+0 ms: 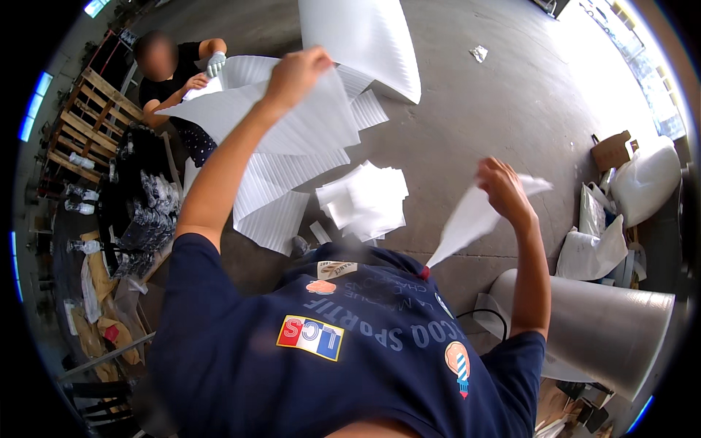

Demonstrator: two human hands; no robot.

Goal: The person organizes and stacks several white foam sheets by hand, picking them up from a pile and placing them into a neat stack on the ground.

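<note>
My left hand (298, 79), raised at upper centre, is closed on the edge of a large white foam sheet (292, 128). That sheet hangs below my fingers and spreads left toward a co-worker. Lower down to the right, my right hand (504, 191) pinches a smaller white foam piece (464, 223), which hangs in a narrow, twisted shape. Between my arms, a loose stack of cut foam sheets (372, 201) lies on the floor. Ribbed foam strips (274, 219) lie left of it, partly under the large sheet.
A big foam roll (358, 36) stands at the far centre. At left is a co-worker with one gloved hand (215, 64), near wooden pallets (91, 120). To my right are a bubble-wrap roll (584, 321), white bags (646, 182) and a cardboard box (613, 151).
</note>
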